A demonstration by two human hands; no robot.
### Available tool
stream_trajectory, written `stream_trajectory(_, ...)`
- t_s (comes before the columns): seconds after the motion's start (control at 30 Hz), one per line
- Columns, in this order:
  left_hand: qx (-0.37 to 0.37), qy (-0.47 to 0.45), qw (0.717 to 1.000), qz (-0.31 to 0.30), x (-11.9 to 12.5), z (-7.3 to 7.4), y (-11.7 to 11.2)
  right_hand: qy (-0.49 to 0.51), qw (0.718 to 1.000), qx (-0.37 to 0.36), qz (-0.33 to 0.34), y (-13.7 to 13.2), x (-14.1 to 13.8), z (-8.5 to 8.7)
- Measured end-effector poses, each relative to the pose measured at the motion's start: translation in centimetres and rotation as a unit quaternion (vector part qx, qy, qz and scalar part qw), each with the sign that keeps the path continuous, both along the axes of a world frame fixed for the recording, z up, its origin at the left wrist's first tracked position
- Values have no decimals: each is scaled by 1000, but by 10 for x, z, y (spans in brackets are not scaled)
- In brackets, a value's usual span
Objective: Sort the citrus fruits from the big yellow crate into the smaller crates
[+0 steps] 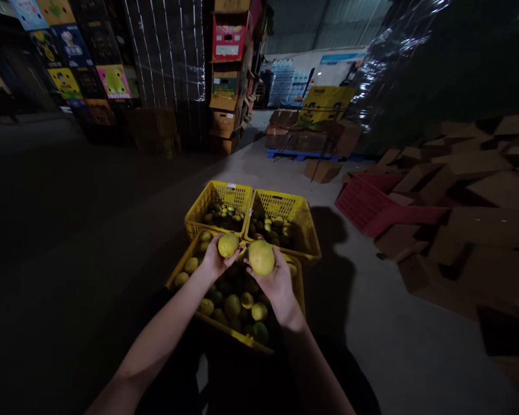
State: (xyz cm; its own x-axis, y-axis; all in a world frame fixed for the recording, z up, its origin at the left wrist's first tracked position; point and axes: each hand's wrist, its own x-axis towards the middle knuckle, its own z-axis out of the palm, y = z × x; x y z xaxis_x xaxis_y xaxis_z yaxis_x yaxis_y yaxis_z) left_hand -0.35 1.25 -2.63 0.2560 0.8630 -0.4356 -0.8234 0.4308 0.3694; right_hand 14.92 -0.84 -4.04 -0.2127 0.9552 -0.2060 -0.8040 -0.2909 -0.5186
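Note:
My left hand is closed around a yellow lemon. A larger, rounder yellow-green fruit, which looks like a lemon too, sits in the fingers of my right hand. Both hands hover side by side over the near yellow crate. In that crate lie many yellow and green fruits, partly hidden by my forearms and shadow. Just beyond my hands, two more yellow crates stand side by side: the left crate and the right crate. Each has a low layer of smaller-looking fruit at its bottom.
On the right, a red crate lies by a heap of cardboard boxes. A blue pallet carries cartons farther back. Stacked cartons rise behind the crates, with printed boxes at the far left. The floor is dim.

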Motion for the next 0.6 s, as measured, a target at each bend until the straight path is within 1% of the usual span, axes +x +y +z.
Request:
stream_trajectory(0.07,-39,-13,999,16,3,-1,1,8,999,-27,17,3,0,-1)
stream_trajectory(0.13,-70,-22,997,33,6,-2,2,12,999,-52,8,5,-1,-2)
stream_trajectory(0.27,-87,-22,995,54,16,-7,5,6,996,-88,-18,6,-5,-4)
stream_trajectory(0.4,-84,-19,996,38,21,-11,6,21,993,-103,-54,5,-5,-4)
stream_trajectory(0.47,-75,-27,996,42,22,-10,5,39,991,-106,-68,5,-4,-4)
stream_trajectory(0.53,-42,-52,997,47,21,-8,2,59,990,-104,-72,5,-2,-2)
stream_trajectory(0.6,11,-83,995,44,18,-6,-2,86,990,-89,-67,3,0,0)
